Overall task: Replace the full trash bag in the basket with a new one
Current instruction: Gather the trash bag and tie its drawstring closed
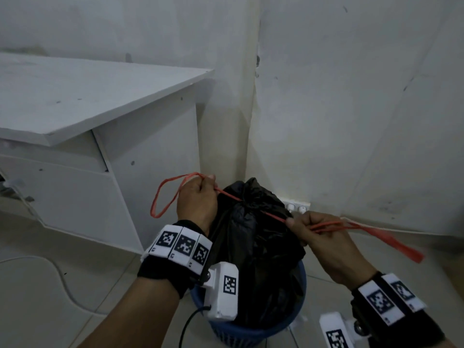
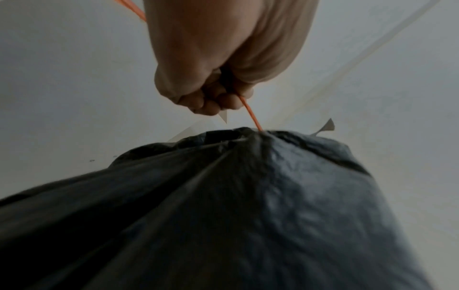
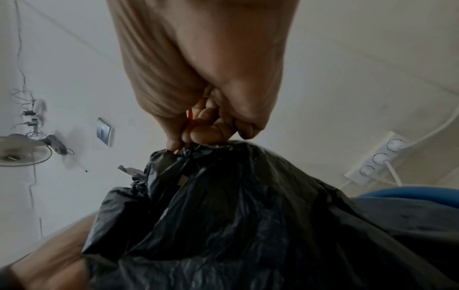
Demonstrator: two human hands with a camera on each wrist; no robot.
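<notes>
A full black trash bag [image 1: 261, 237] stands in a blue basket [image 1: 251, 331] in the room's corner, its neck gathered tight. An orange drawstring [image 1: 251, 205] runs taut through the neck. My left hand [image 1: 198, 197] grips the string to the left of the neck, a loose loop [image 1: 160, 197] hanging past its fist. My right hand [image 1: 316, 237] pinches the string to the right of the neck, the free ends [image 1: 391, 241] trailing right. In the left wrist view the left hand [image 2: 218, 98] holds the string [image 2: 250, 115] just above the bag [image 2: 248, 206]. In the right wrist view the right hand [image 3: 203, 129] touches the bag [image 3: 248, 206].
A white desk [image 1: 75, 104] stands to the left of the basket. White walls meet just behind the bag. A white power strip [image 1: 296, 207] with a cord lies at the wall's foot behind the bag. A cable [image 1: 57, 277] curves over the tiled floor at left.
</notes>
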